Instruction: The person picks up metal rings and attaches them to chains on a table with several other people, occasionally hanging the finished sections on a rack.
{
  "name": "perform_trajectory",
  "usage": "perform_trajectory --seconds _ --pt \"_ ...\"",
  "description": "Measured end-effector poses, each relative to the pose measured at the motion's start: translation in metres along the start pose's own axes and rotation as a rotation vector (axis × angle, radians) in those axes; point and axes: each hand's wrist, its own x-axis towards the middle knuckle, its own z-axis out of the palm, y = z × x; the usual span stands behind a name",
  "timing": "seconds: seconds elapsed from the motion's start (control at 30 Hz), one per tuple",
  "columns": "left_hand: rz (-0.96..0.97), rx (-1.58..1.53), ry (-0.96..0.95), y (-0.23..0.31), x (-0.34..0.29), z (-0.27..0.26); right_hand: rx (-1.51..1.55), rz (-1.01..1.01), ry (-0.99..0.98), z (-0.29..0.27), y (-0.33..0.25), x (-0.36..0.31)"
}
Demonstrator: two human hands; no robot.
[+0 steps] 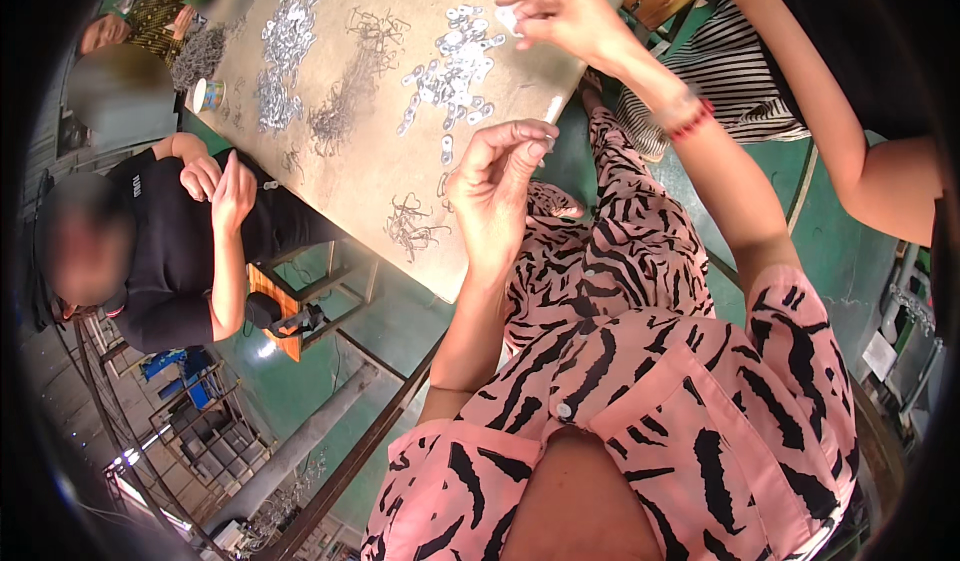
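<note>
My left hand (492, 186) is raised just off the table's near edge, thumb and fingers pinched on a small piece (549, 144) that is mostly hidden. Farther right, my right hand (572, 23) hangs above the table edge. Its fingers are closed on a small flat whitish metal plate (508, 20). Close to that hand lies a loose pile of small silvery metal plates (455, 76), some with holes. A small heap of thin bent wire hooks (410, 226) rests on the table (400, 171), left of my left hand.
Another heap of plates (282, 66) and more wire hooks (345, 106) lie farther left, with a paper cup (208, 96) at the edge. A co-worker in black (170, 221) sits at the left, another person (150, 26) beyond. Someone's arm (820, 91) is close on my right.
</note>
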Motion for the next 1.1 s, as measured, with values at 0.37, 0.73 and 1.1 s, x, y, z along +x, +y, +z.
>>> perform_trajectory --seconds 0.37,0.73,1.1 --pt "0.031 0.198 -0.097 0.003 0.020 -0.003 0.412 0.104 0.019 -0.007 -0.100 -0.081" --pt "-0.009 0.301 -0.106 0.005 0.004 -0.010 0.466 0.146 0.111 0.014 -0.084 -0.092" --pt "0.038 0.673 0.197 -0.020 0.060 -0.104 0.505 0.164 0.101 0.014 -0.082 -0.093"
